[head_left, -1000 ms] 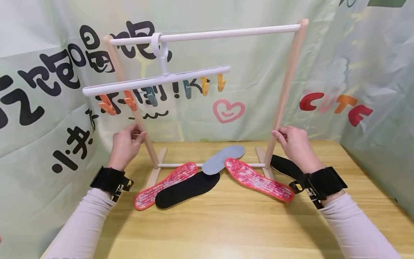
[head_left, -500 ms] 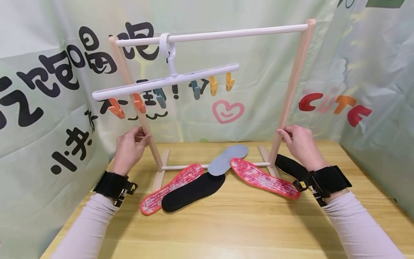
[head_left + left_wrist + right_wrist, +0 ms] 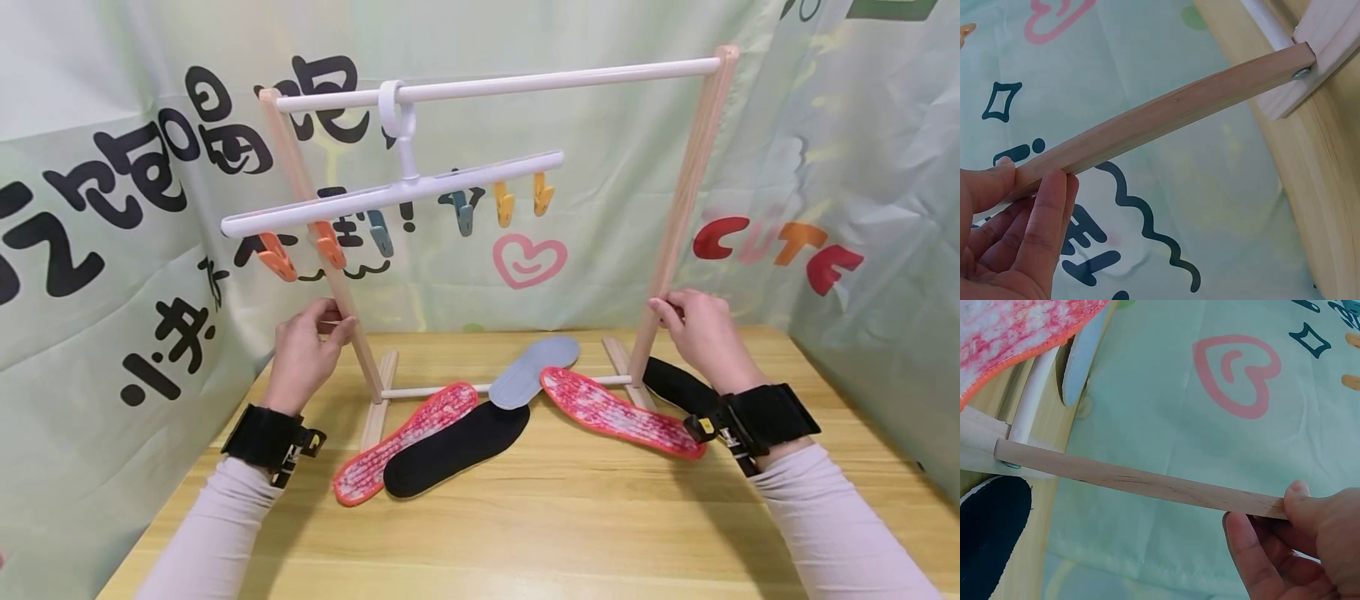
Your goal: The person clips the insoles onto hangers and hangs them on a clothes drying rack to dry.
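Note:
A small wooden drying rack stands on the table, with its white top rail [image 3: 525, 86] held between two wooden posts. My left hand [image 3: 306, 354] pinches the left post [image 3: 1166, 115] low down between thumb and fingers. On the other side, my right hand [image 3: 697, 333] grips the right post [image 3: 1129, 481] in the same way. A white hanger [image 3: 337, 202] hooks over the top rail toward the left, tilted with its left end lower. Orange [image 3: 327, 244], blue-grey [image 3: 380, 233] and yellow clips [image 3: 504, 206] dangle from it with nothing in them.
Several insoles lie around the rack's base: a pink patterned one [image 3: 367, 467], a black one [image 3: 457, 450], a grey one [image 3: 528, 375], another pink one [image 3: 615, 412] and a black one [image 3: 675, 383] behind the right wrist. A printed cloth [image 3: 450, 275] backs the table [image 3: 562, 525].
Both hands have slid the rack to the right and slightly nearer. The hanger and the insoles at its base have shifted right with it.

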`<state>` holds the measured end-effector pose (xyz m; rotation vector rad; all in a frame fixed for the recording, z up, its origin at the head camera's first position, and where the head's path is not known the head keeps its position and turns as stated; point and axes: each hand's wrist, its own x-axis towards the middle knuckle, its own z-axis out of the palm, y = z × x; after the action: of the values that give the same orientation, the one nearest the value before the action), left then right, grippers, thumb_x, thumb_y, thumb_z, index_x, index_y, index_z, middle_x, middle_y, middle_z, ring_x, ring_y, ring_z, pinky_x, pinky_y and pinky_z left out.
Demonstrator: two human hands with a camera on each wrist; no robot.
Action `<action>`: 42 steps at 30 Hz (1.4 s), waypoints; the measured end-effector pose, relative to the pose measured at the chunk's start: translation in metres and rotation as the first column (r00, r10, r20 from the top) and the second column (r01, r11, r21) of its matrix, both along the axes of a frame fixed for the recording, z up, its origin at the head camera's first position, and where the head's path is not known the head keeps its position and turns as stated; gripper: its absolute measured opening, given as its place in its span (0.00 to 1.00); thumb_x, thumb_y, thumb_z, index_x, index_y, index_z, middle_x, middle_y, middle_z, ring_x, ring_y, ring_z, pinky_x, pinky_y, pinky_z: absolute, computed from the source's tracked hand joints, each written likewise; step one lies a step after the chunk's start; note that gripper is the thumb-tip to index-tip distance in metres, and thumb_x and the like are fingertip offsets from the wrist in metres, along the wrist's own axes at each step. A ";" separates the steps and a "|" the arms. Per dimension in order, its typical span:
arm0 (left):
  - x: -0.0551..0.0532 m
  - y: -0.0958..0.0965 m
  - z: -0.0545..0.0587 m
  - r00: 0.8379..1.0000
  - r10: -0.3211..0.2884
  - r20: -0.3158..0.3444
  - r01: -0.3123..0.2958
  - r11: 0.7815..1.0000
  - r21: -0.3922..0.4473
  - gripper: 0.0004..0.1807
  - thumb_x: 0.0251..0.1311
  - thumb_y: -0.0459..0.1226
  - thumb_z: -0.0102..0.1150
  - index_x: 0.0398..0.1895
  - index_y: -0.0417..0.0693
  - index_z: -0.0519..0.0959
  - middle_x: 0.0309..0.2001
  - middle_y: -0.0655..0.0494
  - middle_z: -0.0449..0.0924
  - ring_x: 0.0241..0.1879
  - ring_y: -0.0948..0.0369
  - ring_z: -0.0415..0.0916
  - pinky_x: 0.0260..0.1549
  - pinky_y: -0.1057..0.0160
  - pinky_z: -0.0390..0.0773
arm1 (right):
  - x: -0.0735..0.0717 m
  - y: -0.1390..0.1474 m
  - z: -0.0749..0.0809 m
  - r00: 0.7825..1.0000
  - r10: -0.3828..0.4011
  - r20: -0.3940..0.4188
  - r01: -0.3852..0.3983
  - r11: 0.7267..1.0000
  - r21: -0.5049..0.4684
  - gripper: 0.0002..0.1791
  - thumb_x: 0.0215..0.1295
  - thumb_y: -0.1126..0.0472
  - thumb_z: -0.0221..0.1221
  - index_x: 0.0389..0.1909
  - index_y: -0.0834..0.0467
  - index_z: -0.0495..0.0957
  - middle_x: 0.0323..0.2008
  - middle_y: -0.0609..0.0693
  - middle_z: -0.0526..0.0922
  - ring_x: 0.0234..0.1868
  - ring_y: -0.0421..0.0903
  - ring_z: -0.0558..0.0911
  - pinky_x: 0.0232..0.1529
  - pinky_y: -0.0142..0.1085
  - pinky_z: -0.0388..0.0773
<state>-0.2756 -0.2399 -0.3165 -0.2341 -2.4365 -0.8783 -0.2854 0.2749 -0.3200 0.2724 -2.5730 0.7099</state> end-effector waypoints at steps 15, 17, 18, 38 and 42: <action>-0.001 -0.002 -0.001 0.999 -0.024 0.037 0.021 0.996 0.085 0.15 0.77 0.40 0.64 0.57 0.38 0.83 0.50 0.39 0.89 0.48 0.45 0.89 0.44 0.52 0.91 | -0.001 0.000 0.001 1.000 -0.010 0.026 0.010 1.000 -0.007 0.20 0.84 0.55 0.55 0.50 0.69 0.86 0.41 0.70 0.88 0.40 0.63 0.87 0.31 0.38 0.76; -0.001 -0.002 0.000 0.998 -0.032 0.056 0.026 0.994 0.107 0.17 0.77 0.41 0.64 0.58 0.38 0.83 0.51 0.38 0.88 0.49 0.44 0.89 0.46 0.51 0.91 | -0.001 0.000 0.002 0.999 -0.008 0.031 0.009 1.000 -0.013 0.20 0.84 0.54 0.55 0.51 0.69 0.86 0.42 0.70 0.88 0.41 0.63 0.87 0.32 0.38 0.75; -0.001 -0.003 0.000 0.997 -0.032 0.065 0.025 0.993 0.112 0.18 0.77 0.41 0.64 0.59 0.37 0.82 0.51 0.38 0.88 0.50 0.44 0.89 0.46 0.50 0.91 | -0.001 0.000 0.002 0.999 -0.008 0.033 0.008 1.000 -0.015 0.21 0.84 0.54 0.55 0.52 0.69 0.86 0.43 0.70 0.88 0.41 0.63 0.88 0.32 0.39 0.75; 0.009 0.010 0.002 0.997 0.068 0.040 -0.072 0.991 0.110 0.21 0.76 0.40 0.65 0.64 0.39 0.74 0.49 0.39 0.86 0.49 0.44 0.86 0.46 0.60 0.83 | 0.015 0.008 0.017 0.964 -0.016 0.265 0.014 1.000 0.012 0.27 0.84 0.46 0.55 0.56 0.67 0.87 0.42 0.66 0.92 0.51 0.67 0.84 0.51 0.60 0.79; 0.013 0.014 0.000 0.996 0.087 0.003 -0.087 0.988 0.126 0.18 0.74 0.39 0.66 0.57 0.37 0.74 0.43 0.40 0.85 0.43 0.48 0.84 0.37 0.75 0.74 | 0.022 0.007 0.016 0.949 -0.023 0.313 0.013 0.999 0.035 0.26 0.83 0.44 0.56 0.51 0.64 0.90 0.35 0.59 0.93 0.46 0.62 0.86 0.47 0.54 0.81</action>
<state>-0.2627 -0.2257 -0.3162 -0.0820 -2.3591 -0.9877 -0.2636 0.2823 -0.3041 0.1556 -2.8859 0.7570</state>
